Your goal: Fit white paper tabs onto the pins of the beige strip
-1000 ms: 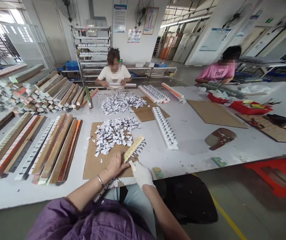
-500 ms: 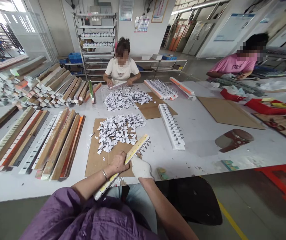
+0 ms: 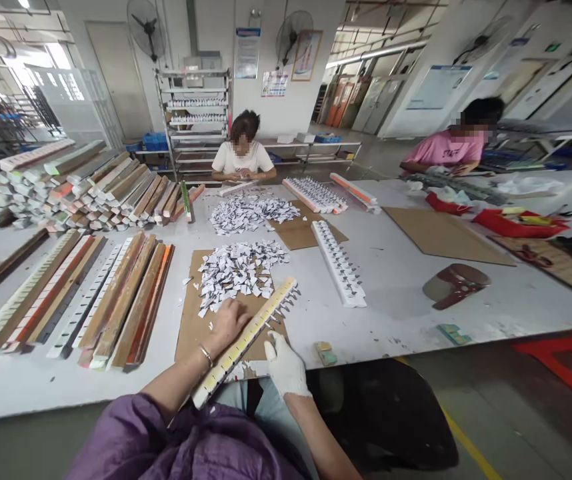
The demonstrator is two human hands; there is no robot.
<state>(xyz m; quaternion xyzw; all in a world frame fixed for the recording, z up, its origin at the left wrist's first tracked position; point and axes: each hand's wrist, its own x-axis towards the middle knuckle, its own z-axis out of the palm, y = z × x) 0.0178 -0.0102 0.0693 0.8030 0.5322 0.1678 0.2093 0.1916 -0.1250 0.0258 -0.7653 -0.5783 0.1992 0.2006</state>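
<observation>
A long yellow-topped white strip (image 3: pixel 246 340) slants from my lap over the table edge, with dark slots along its top. Small grey pieces stick out in a row from the right side of its far end. My bare left hand (image 3: pixel 230 325), a bracelet at the wrist, is beside the strip's left edge with its fingers curled down; what they hold, if anything, is hidden. My right hand (image 3: pixel 286 365), in a white glove, is just right of the strip, thumb and forefinger apart. A pile of small white-and-grey pieces (image 3: pixel 236 270) lies on cardboard (image 3: pixel 189 333) ahead.
Several wooden and coloured bars (image 3: pixel 126 307) lie at left, before a big stack of bars (image 3: pixel 81 190). A white strip with pieces (image 3: pixel 339 263) and a brown visor (image 3: pixel 456 283) lie at right. One co-worker (image 3: pixel 243 157) sits opposite, another (image 3: pixel 446 147) at far right.
My left hand has let go of the strip and moved up toward the pile. My right hand has come down and away from the strip's side. The view has tilted up.
</observation>
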